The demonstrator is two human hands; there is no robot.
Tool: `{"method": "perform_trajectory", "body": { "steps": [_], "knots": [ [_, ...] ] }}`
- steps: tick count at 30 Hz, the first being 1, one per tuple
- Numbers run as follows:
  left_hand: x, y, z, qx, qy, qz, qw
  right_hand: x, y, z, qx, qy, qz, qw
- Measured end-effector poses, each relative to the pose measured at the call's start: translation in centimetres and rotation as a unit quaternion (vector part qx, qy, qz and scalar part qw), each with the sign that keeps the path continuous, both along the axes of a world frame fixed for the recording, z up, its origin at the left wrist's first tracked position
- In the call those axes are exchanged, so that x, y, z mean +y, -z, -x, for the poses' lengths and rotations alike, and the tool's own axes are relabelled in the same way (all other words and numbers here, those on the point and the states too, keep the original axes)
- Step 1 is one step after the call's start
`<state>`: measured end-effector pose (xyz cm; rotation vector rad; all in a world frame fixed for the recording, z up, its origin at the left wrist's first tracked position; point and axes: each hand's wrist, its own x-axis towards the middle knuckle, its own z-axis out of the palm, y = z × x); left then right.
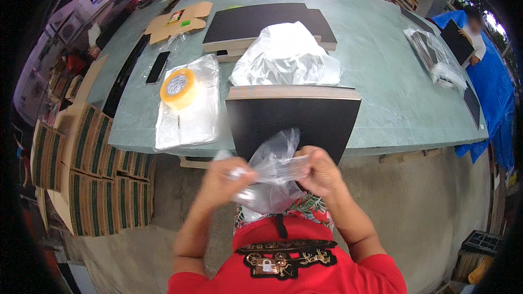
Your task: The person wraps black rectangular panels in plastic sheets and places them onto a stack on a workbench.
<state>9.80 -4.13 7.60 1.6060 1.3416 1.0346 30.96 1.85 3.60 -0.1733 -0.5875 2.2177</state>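
Observation:
Between my two hands a clear plastic bag [272, 171] is gathered and stretched, held in front of my body at the table's near edge. My left hand [226, 181] is closed round one side of it, slightly smeared by motion. Its other side is pinched in my right hand [321, 171]. Just beyond stands a black panel [289, 114] with a pale edge along its top, tilted and overhanging the table edge. Behind the panel lies a heap of white, shiny plastic bags [286, 57].
A roll of tape [178, 88] rests on flat plastic bags [188, 125] on the green table [376, 76]. Nearby are a phone [158, 67], stacked black panels [256, 22] and a cardboard piece [180, 20]. Cartons [101, 174] stand left; a person [474, 38] holds a panel at right.

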Motion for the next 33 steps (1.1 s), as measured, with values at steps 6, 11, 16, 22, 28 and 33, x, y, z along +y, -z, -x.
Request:
{"method": "perform_trajectory", "body": {
  "steps": [6,11,16,22,28,33],
  "knots": [
    [-0.6,-5.3,3.8,0.167,-0.371,-0.075,0.91,0.0,-2.9,-1.4,-0.218,0.049,-0.129,0.966],
    [0.2,0.3,-5.0,0.134,0.171,-0.035,0.975,0.1,-8.8,-0.9,-0.181,0.35,-0.311,0.865],
    [1.6,-4.2,-3.5,-0.073,0.116,0.085,0.987,1.1,-7.3,-1.4,-0.451,0.116,-0.427,0.775],
    [2.7,-5.9,-1.7,-0.315,0.143,0.183,0.92,-0.9,-6.6,-0.9,-0.288,-0.285,-0.471,0.783],
    [3.4,-5.7,2.2,-0.009,0.349,0.189,0.918,0.7,-6.1,-4.9,-0.18,-0.413,-0.339,0.826],
    [1.6,-8.5,-0.4,0.026,0.599,0.065,0.798,0.6,-7.9,-4.0,-0.546,-0.432,-0.634,0.335]
  ]
}}
